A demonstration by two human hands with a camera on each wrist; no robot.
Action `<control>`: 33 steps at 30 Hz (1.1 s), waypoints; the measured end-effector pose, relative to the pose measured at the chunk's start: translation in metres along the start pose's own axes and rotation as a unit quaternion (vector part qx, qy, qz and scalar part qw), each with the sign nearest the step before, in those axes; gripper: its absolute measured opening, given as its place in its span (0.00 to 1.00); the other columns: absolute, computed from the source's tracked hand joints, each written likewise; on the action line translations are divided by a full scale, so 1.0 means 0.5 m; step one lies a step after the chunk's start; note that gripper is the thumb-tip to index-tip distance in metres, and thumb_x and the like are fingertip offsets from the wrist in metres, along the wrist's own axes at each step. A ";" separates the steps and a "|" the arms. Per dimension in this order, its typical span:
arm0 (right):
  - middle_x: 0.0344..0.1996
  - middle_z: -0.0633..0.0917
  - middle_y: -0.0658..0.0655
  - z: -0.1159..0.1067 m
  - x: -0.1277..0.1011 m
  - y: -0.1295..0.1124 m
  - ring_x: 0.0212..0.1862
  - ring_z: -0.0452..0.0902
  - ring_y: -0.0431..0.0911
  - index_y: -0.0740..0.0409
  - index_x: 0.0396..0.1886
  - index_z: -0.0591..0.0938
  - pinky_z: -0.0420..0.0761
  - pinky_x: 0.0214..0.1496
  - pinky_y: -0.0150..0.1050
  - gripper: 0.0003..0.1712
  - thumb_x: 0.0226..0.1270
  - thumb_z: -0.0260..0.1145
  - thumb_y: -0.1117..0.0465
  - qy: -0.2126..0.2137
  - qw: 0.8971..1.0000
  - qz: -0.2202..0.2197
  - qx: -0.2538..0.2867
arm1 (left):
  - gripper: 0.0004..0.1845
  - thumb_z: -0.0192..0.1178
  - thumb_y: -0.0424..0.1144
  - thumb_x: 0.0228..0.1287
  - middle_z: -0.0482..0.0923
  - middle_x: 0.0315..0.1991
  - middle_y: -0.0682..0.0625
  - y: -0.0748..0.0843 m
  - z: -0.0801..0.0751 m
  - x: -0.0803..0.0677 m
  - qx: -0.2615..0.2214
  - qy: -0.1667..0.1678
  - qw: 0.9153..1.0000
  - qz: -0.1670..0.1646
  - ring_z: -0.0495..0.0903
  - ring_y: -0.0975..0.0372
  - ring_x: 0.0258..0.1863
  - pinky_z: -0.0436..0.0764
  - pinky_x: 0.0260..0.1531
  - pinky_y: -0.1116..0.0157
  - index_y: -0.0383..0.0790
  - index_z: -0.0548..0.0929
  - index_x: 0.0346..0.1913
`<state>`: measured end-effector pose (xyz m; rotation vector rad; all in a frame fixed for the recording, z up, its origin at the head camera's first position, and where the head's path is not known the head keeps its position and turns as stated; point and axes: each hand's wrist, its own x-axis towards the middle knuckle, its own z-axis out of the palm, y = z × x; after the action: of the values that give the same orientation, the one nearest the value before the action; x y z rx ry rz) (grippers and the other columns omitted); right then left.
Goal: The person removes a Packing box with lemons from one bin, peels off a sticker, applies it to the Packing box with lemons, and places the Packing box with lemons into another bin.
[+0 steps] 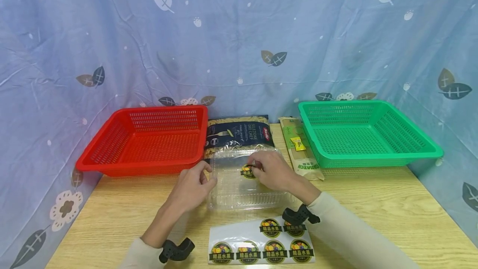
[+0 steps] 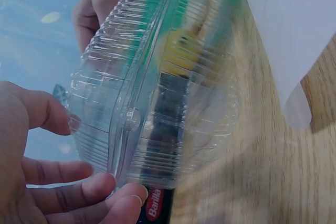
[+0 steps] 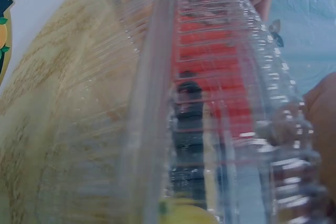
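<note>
A clear plastic hinged container (image 1: pixel 228 186) lies closed on the table in the head view. Against its left edge rests my left hand (image 1: pixel 192 187), the fingers spread and loosely bent; in the left wrist view the fingertips (image 2: pixel 128 200) touch its ribbed side and rim. Over the lid, my right hand (image 1: pixel 271 170) pinches the right part of a round black-and-gold fruit sticker (image 1: pixel 246 172). How much of the sticker touches the lid cannot be told. Nearer me lies a white sheet (image 1: pixel 235 231) of similar stickers.
A red basket (image 1: pixel 149 165) stands at the left, a green basket (image 1: pixel 373 160) at the right. Between them, behind the container, lie a pasta bag (image 1: pixel 239 134) and a long beige-green packet (image 1: pixel 298 152) with a small yellow packet (image 1: pixel 298 143) on it. A blue curtain (image 1: pixel 239 32) hangs behind.
</note>
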<state>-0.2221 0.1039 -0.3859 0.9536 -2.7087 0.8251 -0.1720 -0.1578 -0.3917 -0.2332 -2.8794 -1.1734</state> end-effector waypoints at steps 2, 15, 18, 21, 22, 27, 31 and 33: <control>0.20 0.76 0.42 -0.004 -0.001 -0.001 0.23 0.66 0.37 0.55 0.43 0.88 0.70 0.31 0.36 0.10 0.62 0.67 0.67 -0.011 1.000 0.004 0.006 | 0.14 0.62 0.42 0.65 0.73 0.21 0.51 0.002 -0.001 0.000 0.005 -0.002 1.000 -0.004 0.67 0.63 0.16 0.67 0.18 0.64 0.41 0.82 0.51; 0.31 0.84 0.46 -0.047 -0.020 -0.015 0.24 0.72 0.35 0.62 0.54 0.84 0.76 0.29 0.33 0.16 0.66 0.68 0.65 -0.064 0.996 -0.005 0.066 | 0.15 0.62 0.45 0.70 0.74 0.21 0.50 0.014 -0.018 -0.004 0.020 -0.031 0.999 -0.028 0.69 0.59 0.17 0.68 0.19 0.62 0.40 0.82 0.51; 0.32 0.84 0.47 -0.059 -0.023 -0.009 0.29 0.74 0.36 0.62 0.53 0.84 0.77 0.30 0.34 0.15 0.67 0.67 0.66 -0.049 0.996 -0.019 0.067 | 0.18 0.62 0.48 0.70 0.75 0.23 0.49 0.017 -0.022 -0.002 0.027 -0.034 0.998 -0.042 0.70 0.59 0.17 0.69 0.21 0.62 0.38 0.81 0.53; 0.34 0.84 0.47 -0.075 -0.027 -0.004 0.32 0.75 0.37 0.61 0.52 0.84 0.78 0.33 0.35 0.14 0.68 0.68 0.65 -0.032 0.998 -0.011 0.061 | 0.23 0.62 0.49 0.69 0.76 0.25 0.49 0.018 -0.025 0.001 0.035 -0.040 0.997 -0.050 0.71 0.59 0.19 0.70 0.22 0.61 0.36 0.81 0.57; 0.35 0.84 0.47 -0.082 -0.029 -0.003 0.33 0.75 0.38 0.60 0.53 0.84 0.78 0.34 0.36 0.14 0.68 0.68 0.65 -0.026 0.998 -0.007 0.060 | 0.24 0.62 0.50 0.69 0.76 0.26 0.49 0.018 -0.027 0.002 0.037 -0.042 0.997 -0.050 0.72 0.59 0.20 0.71 0.23 0.61 0.35 0.81 0.58; 0.36 0.83 0.49 -0.116 -0.045 0.008 0.35 0.76 0.41 0.60 0.54 0.83 0.77 0.32 0.38 0.16 0.67 0.68 0.66 0.014 0.998 0.024 0.059 | 0.29 0.62 0.53 0.69 0.79 0.33 0.50 0.011 -0.032 0.005 0.045 -0.047 0.997 -0.048 0.75 0.59 0.29 0.74 0.28 0.61 0.34 0.79 0.62; 0.35 0.84 0.52 -0.132 -0.062 0.026 0.34 0.76 0.43 0.60 0.54 0.84 0.76 0.29 0.37 0.16 0.66 0.68 0.68 0.070 0.994 0.035 0.071 | 0.31 0.61 0.54 0.70 0.81 0.36 0.49 0.001 -0.031 0.004 0.026 -0.056 0.997 -0.054 0.80 0.60 0.29 0.77 0.33 0.60 0.34 0.77 0.65; 0.35 0.84 0.53 -0.135 -0.074 0.037 0.34 0.76 0.43 0.60 0.54 0.84 0.78 0.29 0.36 0.17 0.66 0.68 0.70 0.102 0.990 0.048 0.083 | 0.32 0.61 0.54 0.70 0.82 0.37 0.49 -0.003 -0.029 0.003 0.006 -0.059 0.997 -0.057 0.82 0.59 0.27 0.78 0.34 0.59 0.33 0.75 0.67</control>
<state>-0.2071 0.1724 -0.3492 0.7276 -2.5576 1.1147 -0.1743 -0.1690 -0.3823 -0.1444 -3.0389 -1.1987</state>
